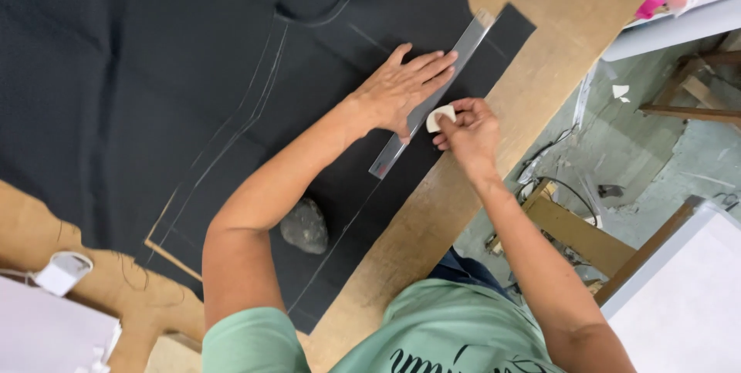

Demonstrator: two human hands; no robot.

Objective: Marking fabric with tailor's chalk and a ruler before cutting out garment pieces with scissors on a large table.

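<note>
While my left hand [403,87] lies flat, pinning the clear ruler [429,95] to the black fabric [154,72], my right hand's [467,130] grip pinches what looks like white chalk [440,117], marking along its edge; steady pressure matters.

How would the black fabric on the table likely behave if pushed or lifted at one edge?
The black fabric lies thin and flat on the wooden table, so it would probably flop and wrinkle rather than hold its shape. A grey stone sits on it and the left hand presses a clear ruler down, suggesting it slides easily.
</note>
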